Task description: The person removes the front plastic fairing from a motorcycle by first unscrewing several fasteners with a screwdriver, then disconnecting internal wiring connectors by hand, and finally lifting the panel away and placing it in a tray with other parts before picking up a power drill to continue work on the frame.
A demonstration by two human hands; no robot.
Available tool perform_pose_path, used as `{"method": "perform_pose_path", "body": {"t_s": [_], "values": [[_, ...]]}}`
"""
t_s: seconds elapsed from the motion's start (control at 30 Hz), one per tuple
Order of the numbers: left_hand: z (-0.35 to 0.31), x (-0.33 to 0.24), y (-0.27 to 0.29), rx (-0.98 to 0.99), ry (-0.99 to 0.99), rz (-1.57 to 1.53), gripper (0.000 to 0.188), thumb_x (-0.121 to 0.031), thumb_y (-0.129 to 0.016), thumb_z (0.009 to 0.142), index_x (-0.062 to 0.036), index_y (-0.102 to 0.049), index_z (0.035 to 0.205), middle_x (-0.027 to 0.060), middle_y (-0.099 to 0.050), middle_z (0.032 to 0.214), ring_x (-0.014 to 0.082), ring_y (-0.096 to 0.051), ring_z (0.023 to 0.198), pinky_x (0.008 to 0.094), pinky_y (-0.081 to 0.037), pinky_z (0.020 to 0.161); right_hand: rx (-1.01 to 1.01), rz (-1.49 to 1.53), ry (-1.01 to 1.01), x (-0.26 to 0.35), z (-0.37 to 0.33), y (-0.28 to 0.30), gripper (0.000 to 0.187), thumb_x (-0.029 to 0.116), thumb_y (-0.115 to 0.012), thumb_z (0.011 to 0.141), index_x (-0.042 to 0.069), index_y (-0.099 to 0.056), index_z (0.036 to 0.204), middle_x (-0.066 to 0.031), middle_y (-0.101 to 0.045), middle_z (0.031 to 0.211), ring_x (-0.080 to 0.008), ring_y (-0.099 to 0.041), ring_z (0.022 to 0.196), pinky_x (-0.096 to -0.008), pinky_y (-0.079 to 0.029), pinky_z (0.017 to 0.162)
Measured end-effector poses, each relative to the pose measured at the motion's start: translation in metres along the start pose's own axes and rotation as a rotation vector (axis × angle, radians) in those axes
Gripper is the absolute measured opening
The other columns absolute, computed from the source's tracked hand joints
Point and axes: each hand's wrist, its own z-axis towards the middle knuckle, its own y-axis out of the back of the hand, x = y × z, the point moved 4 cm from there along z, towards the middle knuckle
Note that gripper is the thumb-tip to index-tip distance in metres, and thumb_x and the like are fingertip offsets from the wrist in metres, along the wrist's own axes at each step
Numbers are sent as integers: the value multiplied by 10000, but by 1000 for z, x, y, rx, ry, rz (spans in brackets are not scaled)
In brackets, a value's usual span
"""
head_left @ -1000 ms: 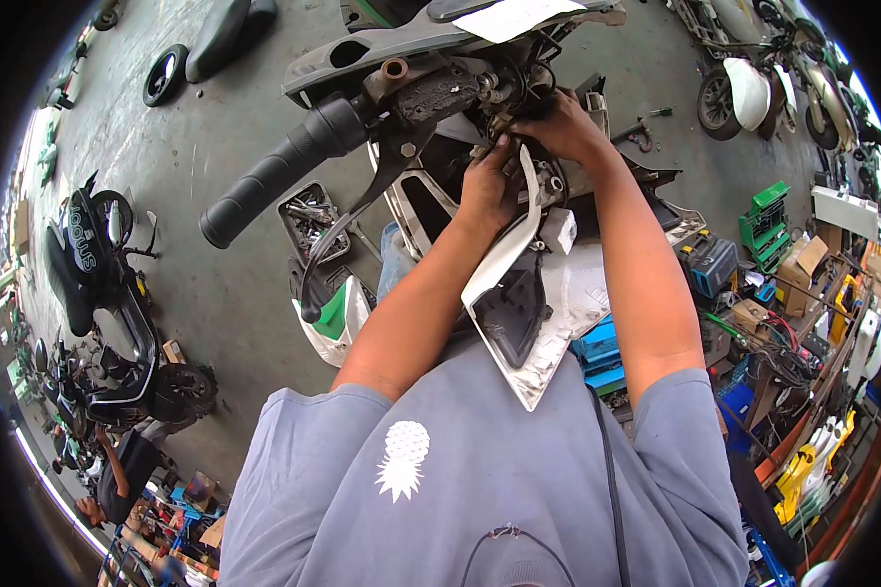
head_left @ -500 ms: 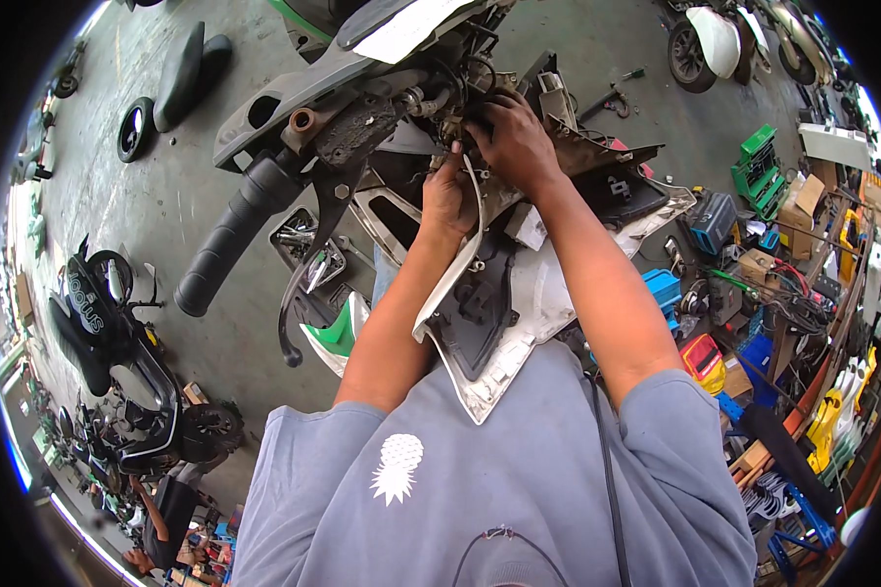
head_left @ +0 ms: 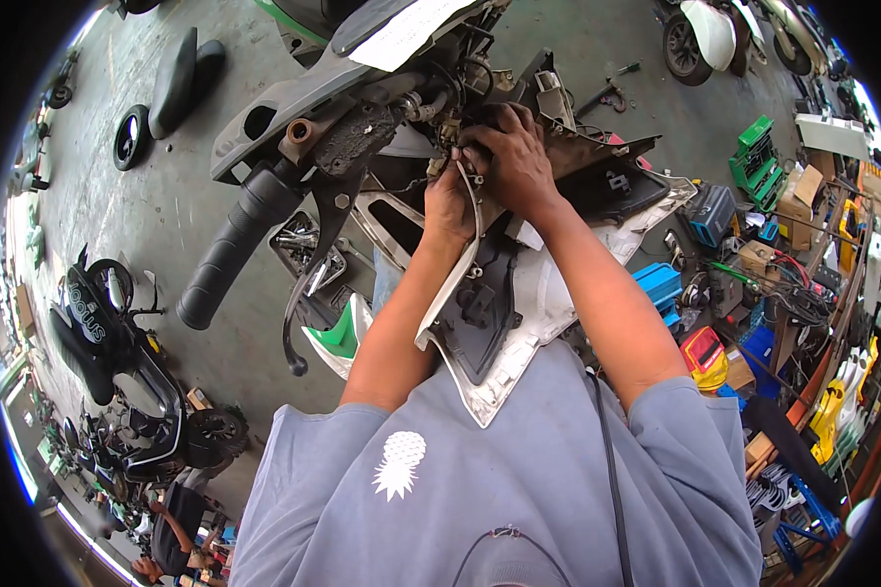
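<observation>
Both my hands meet at the wiring below the handlebar of a partly stripped scooter. My left hand [head_left: 446,203] is closed, its thumb up beside a small brownish connector [head_left: 447,131]; what its fingers grip is hidden. My right hand [head_left: 512,164] curls in from the right, fingers bent and thumb near the left thumb; anything in it is out of sight. A pale trim edge [head_left: 477,210] passes between my wrists. Under my forearms lies a white and black body panel [head_left: 499,377], its tip against my shirt. To the left is the black handlebar grip [head_left: 235,249] with a brake lever [head_left: 292,333].
A tray of small parts [head_left: 303,249] and a green-white panel [head_left: 343,333] lie left of my left arm. Tools, a green toolbox [head_left: 757,161] and boxes crowd the right. Parked at left is a black motorbike [head_left: 157,391]; another person [head_left: 176,523] is at lower left.
My right hand has shifted slightly down and its fingers have curled closer to my left thumb. The left hand stays at almost the same spot; the whole view has tilted slightly.
</observation>
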Motion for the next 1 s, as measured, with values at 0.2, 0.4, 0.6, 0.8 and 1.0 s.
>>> {"method": "perform_pose_path", "body": {"t_s": [0.2,0.4,0.6,0.8,1.0], "values": [[-7,-4,-5,-141,-33,100,158,-188,-576,906,-38,-595,953,25,-632,826,142,-599,754,277,-488,727,59,-35,-24,2,3,-2,255,232,-672,747,176,-668,996,-136,-494,1172,-342,-368,1197,-429,-306,993],[-18,-5,-18,-63,11,-73,215,-213,-523,933,-32,-565,1042,22,-626,855,150,-602,785,291,-487,775,109,-11,-24,0,3,-5,267,200,-622,735,172,-662,998,-175,-469,1216,-361,-357,1214,-462,-295,992],[-9,-6,-19,4,-17,-119,273,-249,-452,949,-38,-533,1102,34,-622,854,161,-606,791,283,-482,784,95,22,-19,1,3,-5,245,196,-621,747,158,-653,987,-151,-484,1205,-350,-362,1224,-459,-287,1002],[4,-6,-11,128,30,-261,240,-225,-437,935,-41,-548,1041,52,-620,849,160,-598,765,284,-478,741,16,67,-21,1,-4,-9,206,191,-629,760,132,-645,956,-119,-497,1195,-336,-357,1252,-468,-318,993],[-12,-2,16,0,-117,-41,225,-180,-439,908,-20,-572,993,76,-623,880,182,-607,838,287,-488,777,39,-40,56,11,-15,-8,157,185,-635,759,110,-636,896,-122,-506,1199,-338,-372,1255,-458,-347,982]]}}
